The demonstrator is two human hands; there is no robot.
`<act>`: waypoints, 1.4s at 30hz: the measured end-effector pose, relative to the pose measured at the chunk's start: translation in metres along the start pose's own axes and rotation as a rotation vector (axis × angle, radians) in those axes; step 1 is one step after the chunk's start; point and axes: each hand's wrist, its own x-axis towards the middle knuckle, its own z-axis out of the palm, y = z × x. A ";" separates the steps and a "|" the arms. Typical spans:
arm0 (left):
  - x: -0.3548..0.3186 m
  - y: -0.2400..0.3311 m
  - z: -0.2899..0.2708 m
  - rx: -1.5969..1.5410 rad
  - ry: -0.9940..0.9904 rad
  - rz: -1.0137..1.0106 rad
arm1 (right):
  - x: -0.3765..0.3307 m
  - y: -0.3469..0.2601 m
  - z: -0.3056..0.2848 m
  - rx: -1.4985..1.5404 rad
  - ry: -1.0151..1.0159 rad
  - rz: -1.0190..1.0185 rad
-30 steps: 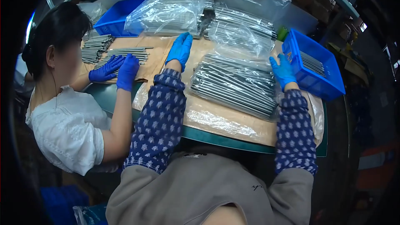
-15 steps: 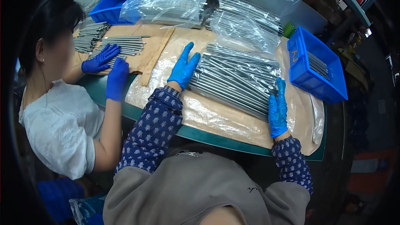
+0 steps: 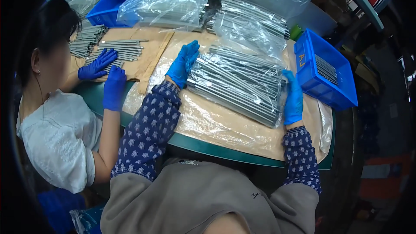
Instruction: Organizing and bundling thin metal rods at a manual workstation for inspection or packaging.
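Observation:
A clear plastic bag full of thin grey metal rods [image 3: 236, 87] lies before me on the brown paper sheet [image 3: 208, 123]. The rods run roughly left to right, some crossing on top. My left hand [image 3: 183, 65], in a light blue glove, stands against their left ends with its fingers stretched out. At the opposite end, my right hand [image 3: 293, 97] is upright along the bag's right side, its gloved fingers extended and bending slightly at the tips. Neither hand wraps around the bundle; its ends lie between my palms.
Behind are more bagged rods [image 3: 251, 19] and another bag of rods [image 3: 167, 6]. A blue bin [image 3: 307, 71] holding rods stands right; another blue bin [image 3: 104, 16] is far left. A co-worker's gloved hands [image 3: 99, 64] touch loose rods [image 3: 123, 47]. The green table edge [image 3: 216, 148] runs in front.
My left hand's fingers have drawn together, and my right hand has turned more edge-on along the rod ends. The view has shifted slightly. The co-worker's nearer hand has moved a little.

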 end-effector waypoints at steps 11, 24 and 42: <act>0.001 0.001 -0.004 -0.081 -0.144 -0.056 | 0.017 0.024 -0.019 -0.097 -0.101 0.181; 0.013 0.007 0.015 -0.078 -0.032 -0.070 | 0.045 0.026 -0.010 -0.457 -0.195 -0.027; 0.015 0.027 -0.034 -0.329 0.403 -0.087 | 0.029 -0.054 0.091 -1.640 -0.494 -0.765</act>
